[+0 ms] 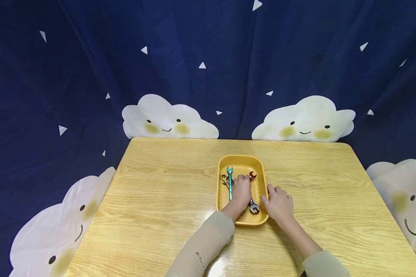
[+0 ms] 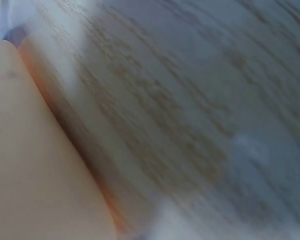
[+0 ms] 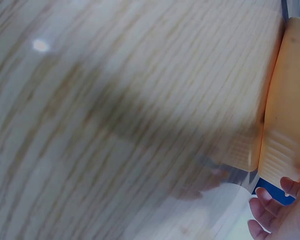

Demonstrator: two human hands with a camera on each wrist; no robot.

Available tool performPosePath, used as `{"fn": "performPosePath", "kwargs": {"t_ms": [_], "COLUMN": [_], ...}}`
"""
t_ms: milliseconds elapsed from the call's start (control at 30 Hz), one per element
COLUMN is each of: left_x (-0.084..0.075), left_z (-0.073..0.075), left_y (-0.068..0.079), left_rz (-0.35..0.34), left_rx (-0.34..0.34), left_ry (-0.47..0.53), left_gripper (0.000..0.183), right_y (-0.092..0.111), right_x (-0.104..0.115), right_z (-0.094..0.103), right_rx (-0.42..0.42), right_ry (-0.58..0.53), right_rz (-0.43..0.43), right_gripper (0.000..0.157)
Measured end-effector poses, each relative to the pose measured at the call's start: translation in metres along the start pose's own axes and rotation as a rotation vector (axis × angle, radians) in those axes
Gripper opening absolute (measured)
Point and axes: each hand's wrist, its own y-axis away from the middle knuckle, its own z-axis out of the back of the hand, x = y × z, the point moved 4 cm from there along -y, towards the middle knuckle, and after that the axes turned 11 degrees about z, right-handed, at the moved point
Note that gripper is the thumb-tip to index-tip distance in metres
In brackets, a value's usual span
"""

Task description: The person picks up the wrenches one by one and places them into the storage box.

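Observation:
A yellow tray (image 1: 240, 222) holds several colored wrenches. My left hand (image 1: 242, 190) reaches into it, its fingers bent down among the wrenches; its fingertips are hidden, so I cannot tell whether it grips one. Left of that hand lie a teal wrench (image 1: 230, 181) and a gold wrench (image 1: 223, 178). A red wrench (image 1: 252, 175) shows beyond the knuckles, and a dark purple wrench with a shiny open end (image 1: 254, 208) sticks out beside the wrist. At the tray's right wall is my right hand (image 1: 280, 206), fingers loosely spread, thumb against the rim.
The tray stands on a light wood-grain table (image 1: 166, 181). Behind the table and along its sides hangs a dark blue curtain (image 1: 201, 34) with white triangles and smiling clouds. The left wrist view shows mostly tabletop and the tray's outer wall (image 2: 35, 150).

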Motion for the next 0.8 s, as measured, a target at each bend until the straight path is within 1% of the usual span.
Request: {"fn": "performPosePath", "kwargs": {"t_ms": [233, 300, 433, 567, 800], "left_x": [-0.0005, -0.0012, -0.0031, -0.0040, -0.0035], "left_z": [-0.0023, -0.0030, -0.0042, -0.0037, -0.0018], "left_y": [-0.0002, -0.0001, -0.0001, 0.0003, 0.0016], "left_rz": [-0.006, -0.013, -0.034, -0.050, -0.069], "left_rx": [0.003, -0.008, -0.036, -0.054, -0.040], "left_ry": [-0.015, -0.035, -0.098, -0.144, -0.167], "left_gripper": [0.015, 0.015, 0.010, 0.010, 0.013], "right_y": [0.0000, 0.0002, 0.0005, 0.0005, 0.0010], "right_x": [0.0005, 0.0006, 0.0003, 0.0003, 0.0002], "right_z": [-0.0001, 0.0001, 0.0003, 0.0004, -0.0001], "right_rx": [-0.004, -0.005, -0.009, -0.012, -0.011], "right_ry": [0.001, 0.003, 0.004, 0.003, -0.003], "right_rz": [0.003, 0.004, 0.006, 0.009, 0.007], "right_gripper": [0.039, 0.040, 0.041, 0.041, 0.041]}}
